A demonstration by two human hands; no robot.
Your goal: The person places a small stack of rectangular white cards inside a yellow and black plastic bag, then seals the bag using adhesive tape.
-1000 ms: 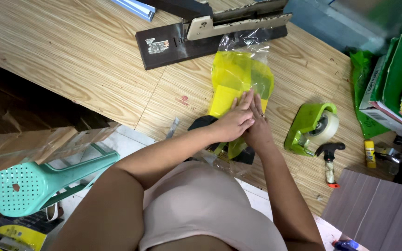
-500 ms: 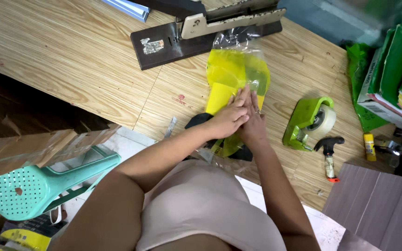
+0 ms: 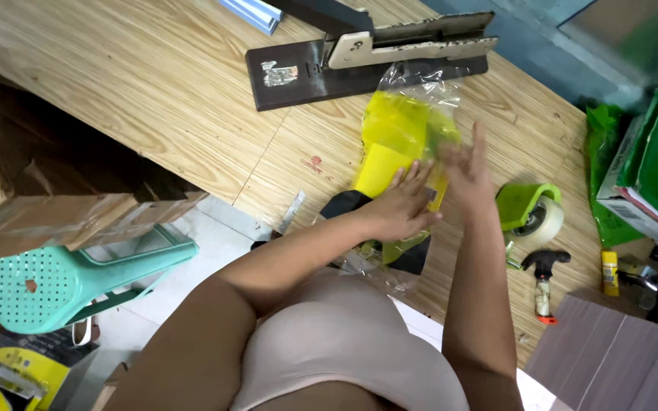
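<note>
Fingers spread flat | left hand (image 3: 401, 205) on yellow bag (image 3: 397, 137) | right hand (image 3: 466, 164) raised

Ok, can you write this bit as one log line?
left hand: flat on yellow bag | right hand: open, lifted above bag | tape gun: beside, untouched

wooden table (image 3: 138, 99) | heat sealer (image 3: 367, 57) at 12 o'clock | green tape dispenser (image 3: 531, 209) at 3 o'clock | small hammer (image 3: 544, 274) beside it | teal plastic stool (image 3: 55, 285) at 8 o'clock | cardboard box (image 3: 47, 221) above stool
</note>
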